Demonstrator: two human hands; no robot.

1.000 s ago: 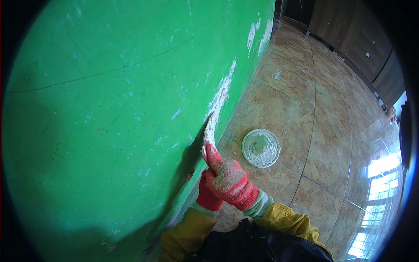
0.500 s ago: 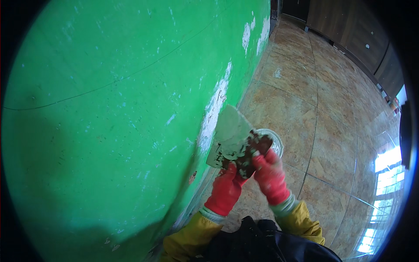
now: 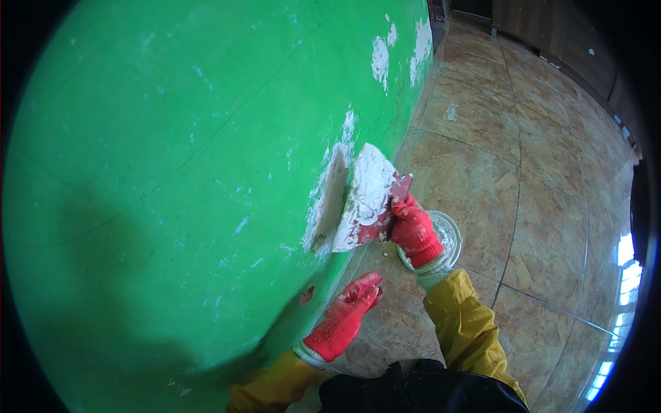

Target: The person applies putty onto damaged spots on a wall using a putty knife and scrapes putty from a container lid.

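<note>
In my red-gloved right hand [image 3: 415, 234] is a wide putty knife [image 3: 372, 196] with a reddish-brown handle, the fingers closed round it. White putty thickly coats the face of its blade. The blade stands close to the green wall [image 3: 172, 172], beside a rough white patch [image 3: 327, 199]; whether its edge touches the wall I cannot tell. A grey, smooth-looking area lies on that patch next to the blade. My left hand [image 3: 346, 316], also red-gloved, is lower down near the wall's foot, its fingers stretched out and nothing visible in them.
Under my right hand, partly hidden, a round bucket [image 3: 451, 241] with white putty inside stands on the brown tiled floor [image 3: 537, 241]. More white patches [image 3: 380, 62] mark the wall farther off. Dark wooden cabinets [image 3: 551, 34] line the far right.
My hands were together at the putty knife and have come apart. The right has lifted the knife towards the wall patch; the left has let go and dropped lower.
</note>
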